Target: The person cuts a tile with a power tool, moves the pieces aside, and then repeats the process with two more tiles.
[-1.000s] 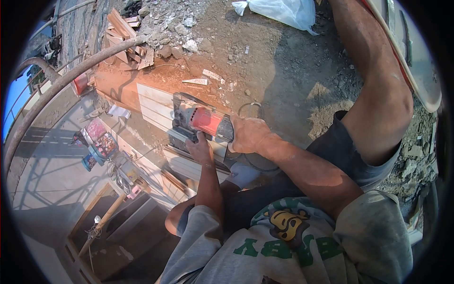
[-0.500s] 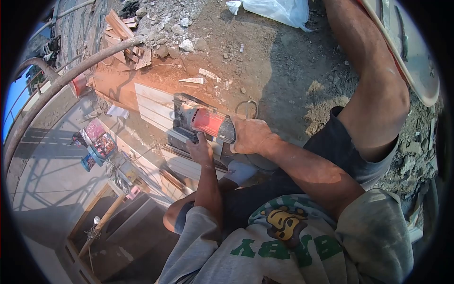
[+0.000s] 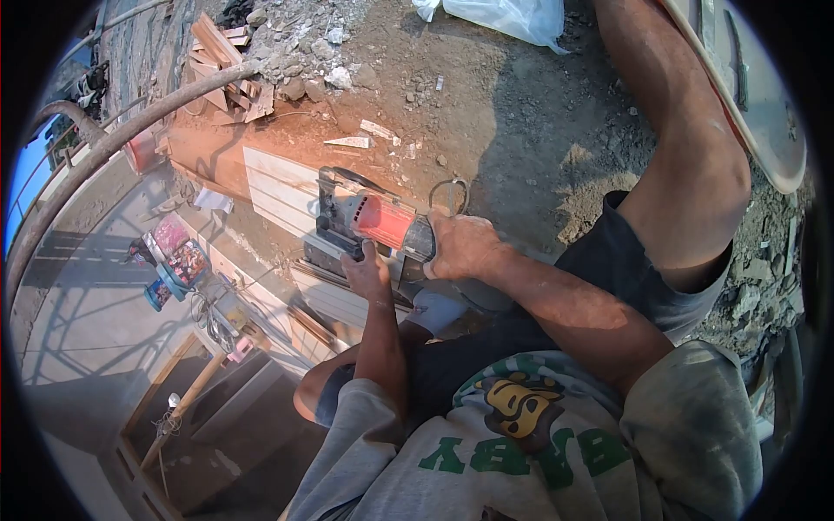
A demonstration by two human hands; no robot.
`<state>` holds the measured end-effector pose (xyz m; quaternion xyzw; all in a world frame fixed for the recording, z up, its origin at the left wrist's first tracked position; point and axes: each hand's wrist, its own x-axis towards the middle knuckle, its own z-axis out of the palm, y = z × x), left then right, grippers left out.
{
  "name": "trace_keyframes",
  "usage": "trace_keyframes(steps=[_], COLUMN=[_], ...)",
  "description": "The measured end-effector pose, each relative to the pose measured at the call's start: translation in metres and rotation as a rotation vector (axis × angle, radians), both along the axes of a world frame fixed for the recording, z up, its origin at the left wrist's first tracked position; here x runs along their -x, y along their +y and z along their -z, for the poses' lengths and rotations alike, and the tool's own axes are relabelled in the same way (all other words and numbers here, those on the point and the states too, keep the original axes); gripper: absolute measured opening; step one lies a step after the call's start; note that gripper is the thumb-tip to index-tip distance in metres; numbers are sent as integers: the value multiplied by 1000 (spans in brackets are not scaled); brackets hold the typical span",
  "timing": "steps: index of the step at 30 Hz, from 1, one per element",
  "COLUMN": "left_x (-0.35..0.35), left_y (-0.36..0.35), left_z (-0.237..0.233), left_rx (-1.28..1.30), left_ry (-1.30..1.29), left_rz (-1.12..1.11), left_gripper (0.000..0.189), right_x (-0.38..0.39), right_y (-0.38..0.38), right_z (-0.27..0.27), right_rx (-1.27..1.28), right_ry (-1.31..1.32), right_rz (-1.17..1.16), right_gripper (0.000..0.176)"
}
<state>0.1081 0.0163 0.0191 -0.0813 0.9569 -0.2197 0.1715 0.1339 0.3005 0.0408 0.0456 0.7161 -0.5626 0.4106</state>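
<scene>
A red power tool [image 3: 382, 220] with a dark metal base lies over a pale grooved board [image 3: 276, 189]. My right hand [image 3: 465, 247] is wrapped round the dark rear end of its body. At the tool's lower side, near the base, my left hand [image 3: 367, 271] is closed on a dark part, with the thumb on top. The tool hides its cutting part and some of the board. More boards [image 3: 330, 295] lie beside and below the tool, near my left forearm.
Reddish dust covers the ground, with offcuts [image 3: 349, 141] and a wood pile [image 3: 217, 61] beyond. A curved metal pipe [image 3: 130, 139] crosses the left side. A blue-and-pink object [image 3: 181, 260], coiled cable [image 3: 208, 317], rubble [image 3: 339, 76] and a white bag [image 3: 512, 19] lie around.
The view has shifted slightly. The tool, with both my hands on it, sits a little further right relative to the pale board.
</scene>
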Motion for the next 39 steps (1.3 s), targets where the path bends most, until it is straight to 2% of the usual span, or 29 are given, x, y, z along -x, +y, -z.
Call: trace_keyframes(steps=[2, 5, 7, 10, 13, 17, 19, 39], left_x=[1, -1, 1, 2, 6, 6, 11, 51], left_y=[4, -8, 1, 0, 21, 16, 29, 30], left_z=[-3, 5, 4, 6, -4, 0, -6, -18], left_rx=[14, -9, -242, -280, -325, -291, -269, -97], left_ry=[-68, 37, 225, 289, 327, 369, 334, 300], left_rz=[-9, 94, -197, -225, -348, -349, -422, -417], left_gripper=[40, 50, 62, 66, 68, 68, 68, 62], right_x=[0, 1, 2, 0, 2, 2, 7, 53], right_y=[-3, -9, -9, -18, -16, -18, -19, -36], right_z=[1, 4, 5, 9, 7, 8, 8, 11], right_rx=[22, 30, 44, 25, 35, 37, 39, 32], right_ry=[-5, 0, 12, 33, 21, 43, 46, 94], right_rz=[5, 42, 43, 89, 86, 121, 108, 51], right_gripper=[65, 64, 62, 69, 71, 70, 70, 69])
